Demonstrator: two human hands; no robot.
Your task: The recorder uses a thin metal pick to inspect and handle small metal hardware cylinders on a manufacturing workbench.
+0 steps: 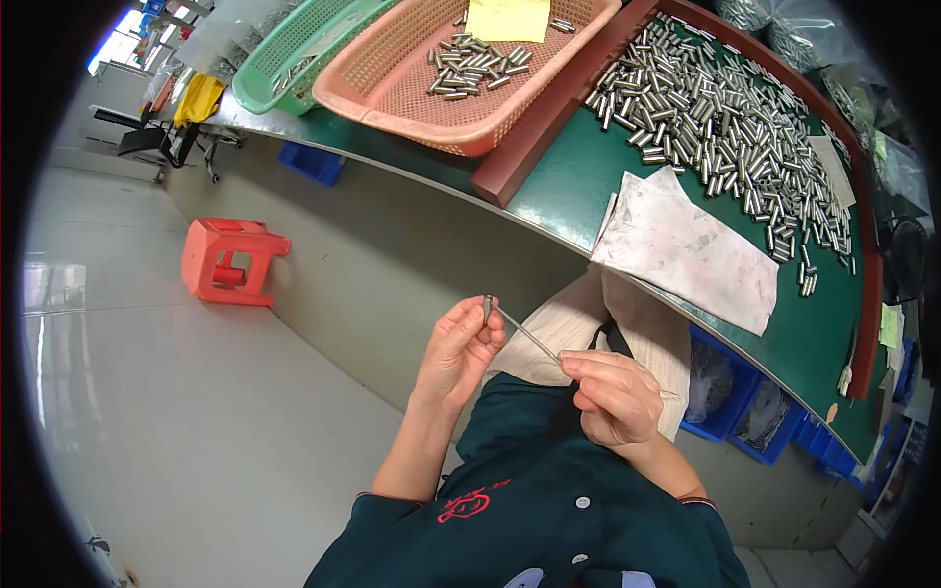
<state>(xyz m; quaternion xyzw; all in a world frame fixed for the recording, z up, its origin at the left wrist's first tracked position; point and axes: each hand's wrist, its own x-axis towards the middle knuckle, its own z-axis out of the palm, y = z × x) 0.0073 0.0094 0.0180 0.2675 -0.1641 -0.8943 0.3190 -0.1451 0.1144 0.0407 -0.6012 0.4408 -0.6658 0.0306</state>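
Observation:
In front of my lap, my left hand [459, 348] pinches a small grey metal cylinder [487, 308] between thumb and fingers. My right hand [616, 397] is closed on a thin metal rod [529, 337]. The rod slants up and left, and its far end comes close to the cylinder; whether it touches or enters it, I cannot tell. On the green table to the right lies a large heap of similar shiny metal cylinders [720, 113]. A stained white cloth [691, 250] is spread at the table edge nearest my hands.
A pink basket [412, 120] at the table's far left holds several cylinders and a yellow note [508, 18]. Beside it stands a green basket [257, 86]. A reddish-brown raised edge [534, 137] borders the heap. Blue bins [720, 387] sit under the table; a red stool [230, 260] stands left.

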